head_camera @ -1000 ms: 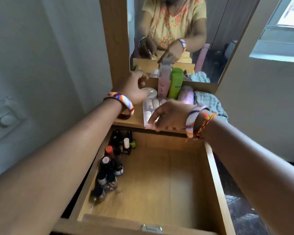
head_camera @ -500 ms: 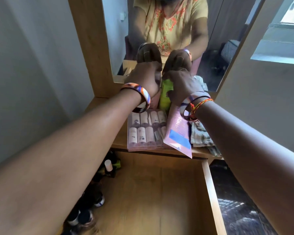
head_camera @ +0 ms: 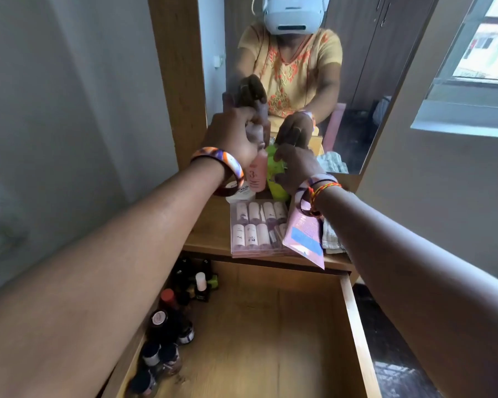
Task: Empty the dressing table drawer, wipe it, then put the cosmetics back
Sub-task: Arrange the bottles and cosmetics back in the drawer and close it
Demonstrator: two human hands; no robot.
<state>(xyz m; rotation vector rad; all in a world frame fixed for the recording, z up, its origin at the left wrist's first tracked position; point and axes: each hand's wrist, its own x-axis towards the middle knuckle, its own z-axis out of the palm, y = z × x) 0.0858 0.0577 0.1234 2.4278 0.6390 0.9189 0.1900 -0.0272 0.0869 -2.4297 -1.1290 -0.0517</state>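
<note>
The wooden drawer (head_camera: 354,320) stands open below me, with several small dark nail-polish bottles (head_camera: 170,320) lined along its left side. On the table top behind it, my left hand (head_camera: 233,136) grips the top of a pink bottle (head_camera: 256,175). My right hand (head_camera: 295,165) is closed around a lime-green bottle (head_camera: 275,182) beside it. A clear pink box of small bottles (head_camera: 256,228) lies in front of them, and a pink tube (head_camera: 306,239) leans over its right edge. A white jar (head_camera: 239,192) sits left of the pink bottle.
A mirror (head_camera: 371,67) rises behind the table top and reflects me. A folded checked cloth (head_camera: 329,238) lies at the table's right edge. A grey wall stands on the left and a window (head_camera: 477,61) on the right.
The view has tilted up. My left hand has closed on the pink bottle's top and lifted a little; my right hand stays on the green bottle.
</note>
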